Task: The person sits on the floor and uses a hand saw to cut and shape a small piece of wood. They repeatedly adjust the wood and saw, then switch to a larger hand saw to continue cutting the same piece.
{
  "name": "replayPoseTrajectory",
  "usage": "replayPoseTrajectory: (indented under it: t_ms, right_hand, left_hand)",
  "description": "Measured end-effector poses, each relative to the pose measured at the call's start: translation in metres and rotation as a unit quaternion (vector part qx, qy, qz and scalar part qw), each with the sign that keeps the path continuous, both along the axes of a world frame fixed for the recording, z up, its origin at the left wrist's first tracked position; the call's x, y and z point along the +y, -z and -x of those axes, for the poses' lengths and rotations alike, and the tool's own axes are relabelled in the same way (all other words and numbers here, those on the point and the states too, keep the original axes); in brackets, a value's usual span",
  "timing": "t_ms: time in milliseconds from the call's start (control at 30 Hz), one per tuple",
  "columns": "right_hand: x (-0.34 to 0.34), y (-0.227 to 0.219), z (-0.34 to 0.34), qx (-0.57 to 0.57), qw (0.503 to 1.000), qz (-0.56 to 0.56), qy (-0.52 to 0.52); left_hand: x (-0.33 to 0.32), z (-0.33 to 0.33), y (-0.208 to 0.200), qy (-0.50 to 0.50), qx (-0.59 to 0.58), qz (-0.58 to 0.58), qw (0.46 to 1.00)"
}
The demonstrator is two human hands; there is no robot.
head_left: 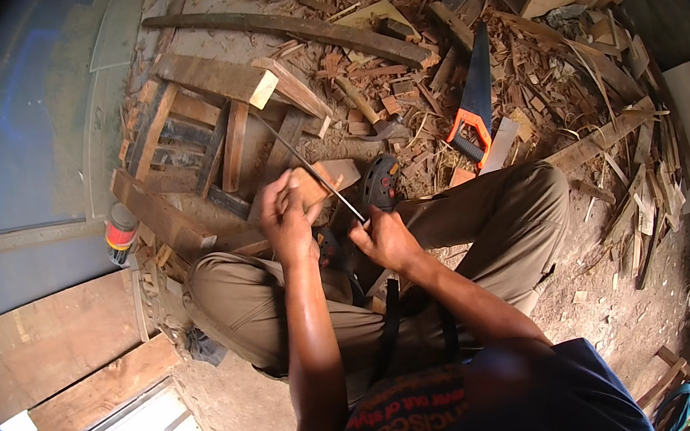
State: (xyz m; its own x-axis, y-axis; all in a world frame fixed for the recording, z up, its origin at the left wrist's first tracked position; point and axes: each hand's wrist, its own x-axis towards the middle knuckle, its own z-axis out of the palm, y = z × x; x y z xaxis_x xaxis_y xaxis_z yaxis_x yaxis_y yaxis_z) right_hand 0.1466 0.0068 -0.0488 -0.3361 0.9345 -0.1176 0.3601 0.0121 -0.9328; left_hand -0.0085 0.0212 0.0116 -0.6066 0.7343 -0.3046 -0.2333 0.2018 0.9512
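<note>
My right hand (388, 243) is closed round the near end of a long thin metal rod (298, 153), which slants up and left toward a stack of wooden pieces. Whether the rod is a file or another tool I cannot make out. Just left of it, my left hand (288, 219) is raised with fingers bent together; what they hold, if anything, is hidden. Beyond that hand lies a short reddish wood block (316, 184), partly behind the rod. A squared timber (214, 77) with a pale cut end rests across the stack.
A claw hammer (366, 110) lies among wood chips. Farther right is a handsaw (477, 89) with an orange and black handle. A red container (120, 229) stands at left by a plank (160, 212). My crossed legs (484, 214) frame the work area, and a long curved timber (295, 32) lies beyond.
</note>
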Motion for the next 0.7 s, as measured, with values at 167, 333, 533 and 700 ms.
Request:
replayPoseTrajectory:
  t_ms: [167,333,533,700]
  right_hand:
    - [0.001,-0.027,-0.006,0.08,0.996,0.04,0.025]
    - [0.005,-0.059,-0.01,0.134,0.99,0.027,0.041]
    - [-0.022,0.008,0.002,0.054,0.997,0.015,0.056]
    - [0.013,0.018,-0.024,0.096,0.983,0.071,0.137]
  left_hand:
    - [-0.017,0.003,0.005,-0.012,0.0,0.01,1.0]
    - [-0.015,0.005,0.007,-0.009,0.005,0.005,1.0]
    - [-0.008,0.017,0.02,0.002,0.058,-0.035,0.998]
    - [0.013,-0.003,0.018,-0.032,0.067,-0.044,0.996]
